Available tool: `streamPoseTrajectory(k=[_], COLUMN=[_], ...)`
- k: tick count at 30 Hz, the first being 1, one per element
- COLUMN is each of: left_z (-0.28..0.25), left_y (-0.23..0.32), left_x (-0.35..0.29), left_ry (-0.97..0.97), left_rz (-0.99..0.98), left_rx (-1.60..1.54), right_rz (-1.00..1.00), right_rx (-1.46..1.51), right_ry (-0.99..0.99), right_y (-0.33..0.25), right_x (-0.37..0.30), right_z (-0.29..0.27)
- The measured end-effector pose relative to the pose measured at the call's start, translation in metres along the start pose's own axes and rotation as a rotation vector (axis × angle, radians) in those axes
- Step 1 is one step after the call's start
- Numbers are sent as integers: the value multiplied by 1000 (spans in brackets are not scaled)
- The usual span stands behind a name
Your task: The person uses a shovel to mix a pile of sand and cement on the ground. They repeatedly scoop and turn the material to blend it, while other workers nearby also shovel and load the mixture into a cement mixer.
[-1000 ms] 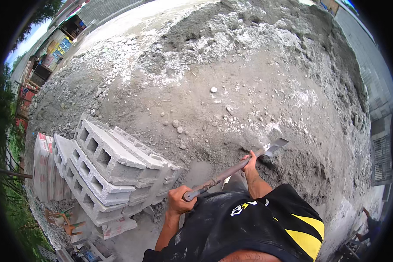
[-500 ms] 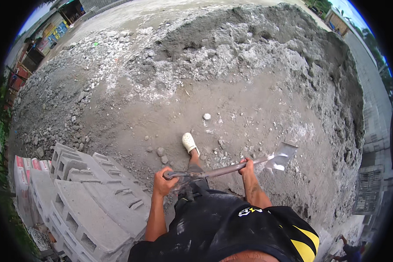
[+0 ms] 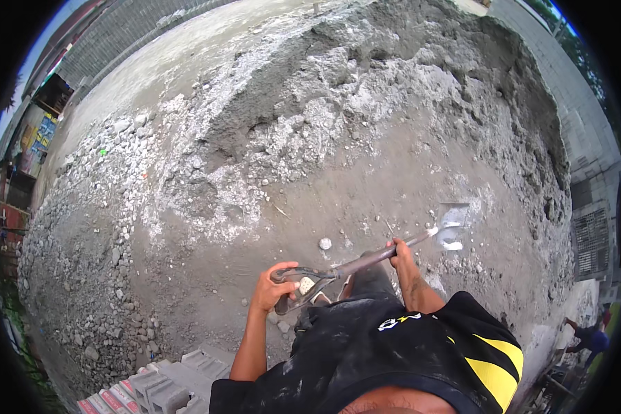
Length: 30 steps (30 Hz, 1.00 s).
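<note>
A shovel (image 3: 366,262) with a brown shaft and a D-shaped handle slants across in front of my body. My left hand (image 3: 268,290) holds the D-handle, its fingers curled about the frame. Farther along, my right hand (image 3: 403,259) wraps round the shaft near the blade end. The flat metal blade (image 3: 454,215) is at the right, low over the grey sandy ground; whether it touches the ground I cannot tell. A cream clog (image 3: 306,286) on my foot shows through the handle's opening.
A rough bank of grey sand (image 3: 393,83) rises ahead and to the right. Loose stones (image 3: 117,152) spread on the left. Hollow concrete blocks (image 3: 165,390) are stacked at the lower left beside red-and-white sacks (image 3: 107,400). Another person (image 3: 590,338) is at the far right.
I have moved forward over the ground; the block stack has slid toward the lower edge of the picture. The shovel stays in both hands, its blade now slightly higher in view.
</note>
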<state>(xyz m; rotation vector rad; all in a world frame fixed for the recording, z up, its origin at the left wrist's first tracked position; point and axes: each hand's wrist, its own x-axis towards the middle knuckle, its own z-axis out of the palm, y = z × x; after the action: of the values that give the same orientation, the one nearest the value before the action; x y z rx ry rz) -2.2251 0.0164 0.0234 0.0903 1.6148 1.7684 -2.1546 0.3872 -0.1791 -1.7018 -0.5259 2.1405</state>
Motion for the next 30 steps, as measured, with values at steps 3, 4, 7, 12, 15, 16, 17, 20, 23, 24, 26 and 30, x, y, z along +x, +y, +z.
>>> streamPoseTrajectory(k=[3,4,7,12,15,16,17,20,23,24,26,30], left_z=[-7,-3,-1,21,18,20,14,-16,-42,-29,-20,-33], left_y=[20,21,50,100,132,143,146,157,169,188,218,261], left_x=[38,34,68,134,227,266,298,450,552,566,579,592], left_ry=[77,90,142,392,494,507,531,686,714,681,656,544], left_rz=[-32,-61,-79,20,90,120,134,201,213,195,208,209], left_rx=[-69,-68,-495,-779,-914,-963,-1001,-1134,-1086,-1088,-1082,-1177], right_rz=[46,107,104,188,193,182,200,246,233,190,289,300], right_rx=[-55,-112,-273,-388,-425,-351,-284,-640,-787,-720,-617,-596], right_ry=[-46,-66,-245,-477,-522,-601,-674,-848,-787,-700,-688,-682], right_y=[-5,6,10,20,7,-6,2,6,-4,-23,-47,-65], right_x=[53,60,58,53,60,70,73,43,46,61,59,26], right_z=[71,80,172,341,441,472,485,539,571,587,614,649])
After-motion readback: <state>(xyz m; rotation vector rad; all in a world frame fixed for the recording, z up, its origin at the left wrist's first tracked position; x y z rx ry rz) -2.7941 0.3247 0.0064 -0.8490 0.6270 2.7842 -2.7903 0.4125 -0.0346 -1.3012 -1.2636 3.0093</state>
